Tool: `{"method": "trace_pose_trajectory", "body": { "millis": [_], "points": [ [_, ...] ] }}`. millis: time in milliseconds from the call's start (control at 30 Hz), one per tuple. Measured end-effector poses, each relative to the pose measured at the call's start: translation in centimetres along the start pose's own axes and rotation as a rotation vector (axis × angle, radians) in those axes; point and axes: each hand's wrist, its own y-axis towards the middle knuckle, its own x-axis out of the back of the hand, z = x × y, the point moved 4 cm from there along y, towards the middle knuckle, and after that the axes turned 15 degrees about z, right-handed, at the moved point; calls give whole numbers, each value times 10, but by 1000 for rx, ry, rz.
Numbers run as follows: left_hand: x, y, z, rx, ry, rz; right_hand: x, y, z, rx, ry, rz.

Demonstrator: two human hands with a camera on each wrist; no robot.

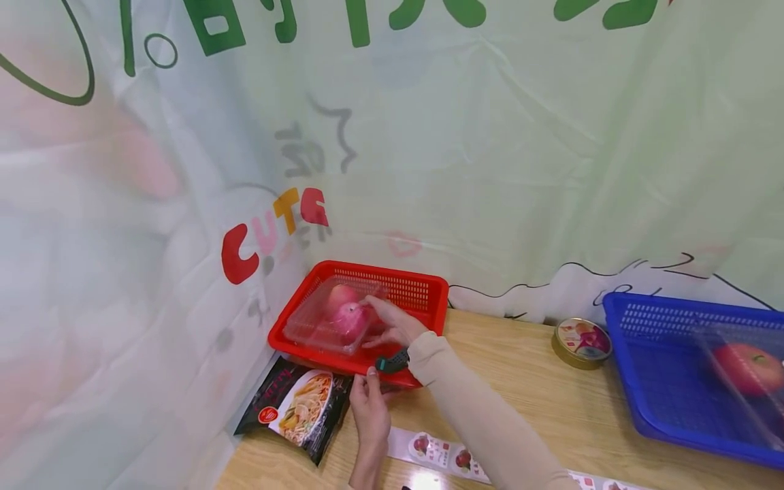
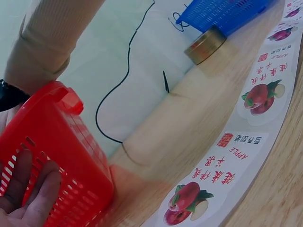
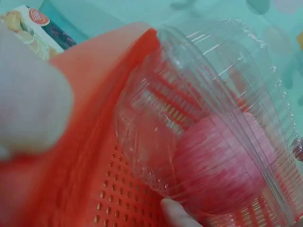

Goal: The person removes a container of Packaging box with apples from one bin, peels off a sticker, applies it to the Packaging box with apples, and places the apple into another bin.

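A clear plastic box [image 3: 142, 132] with two pinkish apples [image 1: 350, 321] lies slanted in the red basket [image 1: 422, 269], overlapping its left and front sides. My right hand [image 1: 392, 323] reaches into the basket and grips the box's right end, the index finger above and the thumb lower down. One fingertip [image 3: 176, 213] touches the box in the right wrist view; the other fingers are hidden there. My left hand [image 1: 370, 412] holds the basket's front rim with the thumb on top, and its fingers [image 2: 45, 191] lie against the perforated outer wall.
A black noodle packet [image 1: 300, 405] lies left of my left hand. A strip of apple stickers [image 1: 441, 456] runs along the table's front. Further right are a round gold tin [image 1: 582, 344] and a blue basket [image 1: 655, 408] with a boxed red apple [image 1: 747, 369]. Printed curtain [image 1: 520, 170] hangs behind.
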Motion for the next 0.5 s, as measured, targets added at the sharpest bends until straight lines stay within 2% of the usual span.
{"method": "trace_pose_trajectory", "body": {
  "millis": [233,367,500],
  "points": [
    [-4,-2,0,31,-6,6,4,-20,16,12,-32,33],
    [-4,-3,-1,31,-21,-4,-1,-36,29,-2,1,63],
    [-1,-3,-2,31,-19,-21,-9,-56,42,-14,-23,82]
  ]
}}
